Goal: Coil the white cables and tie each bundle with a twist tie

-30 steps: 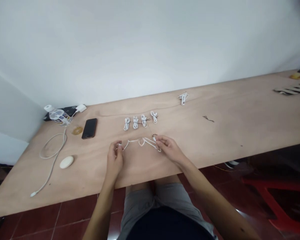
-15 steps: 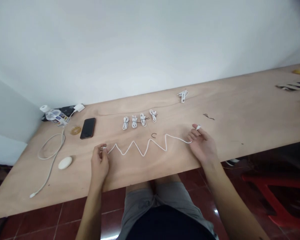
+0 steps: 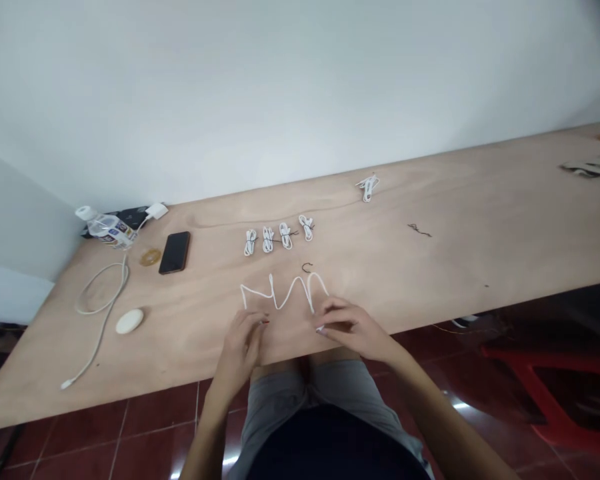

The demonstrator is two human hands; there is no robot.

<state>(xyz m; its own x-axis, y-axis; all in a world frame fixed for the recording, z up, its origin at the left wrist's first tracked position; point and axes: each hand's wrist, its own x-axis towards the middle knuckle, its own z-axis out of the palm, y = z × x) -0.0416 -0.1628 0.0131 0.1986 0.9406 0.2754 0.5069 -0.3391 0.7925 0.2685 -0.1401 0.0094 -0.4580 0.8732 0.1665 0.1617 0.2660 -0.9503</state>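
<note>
A white cable [image 3: 286,293] lies in zigzag folds on the wooden table [image 3: 455,267] just in front of me. My left hand [image 3: 243,343] pinches its left end near the table's front edge. My right hand [image 3: 353,327] pinches its right end, fingers closed on the plug. The two hands sit close together, about a hand's width apart. A small black twist tie [image 3: 307,267] lies just beyond the cable. Behind it, several bundled white cables [image 3: 278,239] stand in a row, each tied.
Another bundled cable [image 3: 367,187] lies further back. A black tie [image 3: 419,231] sits to the right. At the left are a black phone [image 3: 175,252], a water bottle [image 3: 105,227], a white charger cable [image 3: 100,300] and a white oval object [image 3: 129,321]. A red stool [image 3: 555,400] stands under the table.
The hands had pulled the cable out wide; now they have come back together toward the table's front edge, and the cable has folded into tighter zigzags.
</note>
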